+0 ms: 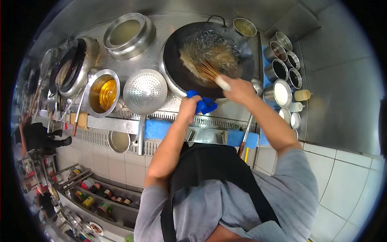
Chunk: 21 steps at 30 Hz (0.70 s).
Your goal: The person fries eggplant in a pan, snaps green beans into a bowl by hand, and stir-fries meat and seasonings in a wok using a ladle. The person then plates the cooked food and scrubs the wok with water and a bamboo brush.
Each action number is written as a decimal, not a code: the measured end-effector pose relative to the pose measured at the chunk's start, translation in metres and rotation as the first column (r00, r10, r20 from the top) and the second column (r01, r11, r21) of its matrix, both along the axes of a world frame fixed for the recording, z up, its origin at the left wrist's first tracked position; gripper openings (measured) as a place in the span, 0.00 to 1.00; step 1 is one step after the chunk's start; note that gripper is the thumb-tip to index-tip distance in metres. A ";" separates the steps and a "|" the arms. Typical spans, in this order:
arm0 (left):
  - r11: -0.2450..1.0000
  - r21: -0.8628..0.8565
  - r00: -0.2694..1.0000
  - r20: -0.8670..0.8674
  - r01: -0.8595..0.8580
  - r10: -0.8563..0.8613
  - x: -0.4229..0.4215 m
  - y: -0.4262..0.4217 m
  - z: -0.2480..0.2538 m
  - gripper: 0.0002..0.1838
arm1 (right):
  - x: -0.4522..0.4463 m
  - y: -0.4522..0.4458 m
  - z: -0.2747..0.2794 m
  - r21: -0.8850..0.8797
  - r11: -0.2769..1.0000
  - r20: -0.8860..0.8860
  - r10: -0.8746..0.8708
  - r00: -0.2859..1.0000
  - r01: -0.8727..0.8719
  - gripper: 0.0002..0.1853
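A large black wok (pixel 177 48) sits on the stove with brownish, bubbling liquid (pixel 225 50) in it. My right hand (pixel 240 91) is closed around the white handle of a bamboo wok brush (pixel 209 72). The brush's bristles reach into the liquid. At the wok's near rim, my left hand (pixel 188 107) grips a bunched blue cloth (pixel 206 105). What lies under the cloth is hidden. Left of the wok, a round perforated strainer (pixel 145 90) lies flat, its handle pointing toward me.
A metal pot (pixel 93 101) of amber oil stands left of the strainer. Behind it is a wide pot (pixel 148 36). Several seasoning containers (pixel 278 70) and squeeze bottles (pixel 302 95) line the right side. A ladle (pixel 246 135) lies right of the wok. Another person (pixel 38 135) stands far left.
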<state>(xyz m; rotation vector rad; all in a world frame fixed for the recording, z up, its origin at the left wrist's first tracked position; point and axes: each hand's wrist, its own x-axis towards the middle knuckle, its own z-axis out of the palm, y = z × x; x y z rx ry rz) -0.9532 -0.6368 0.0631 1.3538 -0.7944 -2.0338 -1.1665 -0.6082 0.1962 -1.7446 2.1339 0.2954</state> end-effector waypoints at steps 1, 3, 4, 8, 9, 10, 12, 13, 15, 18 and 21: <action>0.999 0.005 0.999 -0.010 -0.034 0.034 -0.001 0.004 0.000 0.09 | -0.017 0.002 0.011 0.057 0.998 -0.056 -0.011 0.998 0.014 0.28; 0.999 0.016 0.998 -0.045 -0.047 0.047 0.002 0.007 0.006 0.13 | -0.053 -0.004 0.014 0.032 0.998 -0.141 -0.054 0.989 0.059 0.31; 0.998 0.019 0.997 -0.051 -0.052 0.053 0.001 0.009 0.005 0.12 | -0.061 -0.021 0.010 -0.028 0.996 -0.155 -0.087 0.984 0.084 0.32; 1.000 0.007 0.999 -0.040 -0.029 0.029 -0.006 0.010 0.003 0.13 | -0.054 -0.084 -0.027 -0.060 0.983 -0.215 -0.185 0.959 0.176 0.31; 1.000 0.005 0.999 -0.042 -0.014 0.014 -0.007 0.010 0.000 0.13 | -0.024 -0.077 -0.009 -0.013 0.996 -0.202 -0.090 0.975 0.089 0.30; 1.000 0.012 0.998 -0.057 -0.015 0.016 -0.007 0.009 -0.009 0.13 | -0.014 -0.059 -0.004 0.021 0.999 -0.216 -0.028 0.976 0.034 0.29; 1.000 0.012 0.999 -0.052 0.012 -0.011 -0.005 0.008 0.009 0.15 | -0.006 -0.048 0.013 0.089 0.995 -0.263 0.059 0.963 -0.037 0.27; 1.000 0.022 0.999 -0.048 0.015 -0.014 -0.002 0.011 0.015 0.15 | -0.014 -0.043 0.029 0.133 0.990 -0.291 0.086 0.953 -0.049 0.27; 1.000 0.028 0.997 -0.077 0.006 -0.004 0.001 0.010 0.014 0.15 | -0.037 -0.052 0.037 0.122 0.992 -0.307 0.072 0.949 -0.036 0.24; 1.000 0.027 0.994 -0.111 -0.013 0.016 -0.004 0.009 0.016 0.13 | -0.034 -0.094 0.007 -0.003 0.997 -0.300 -0.072 0.951 0.074 0.25; 0.999 0.031 0.992 -0.124 0.008 -0.005 -0.005 0.010 0.003 0.17 | 0.007 -0.098 -0.033 -0.044 0.991 -0.200 -0.136 0.970 0.130 0.30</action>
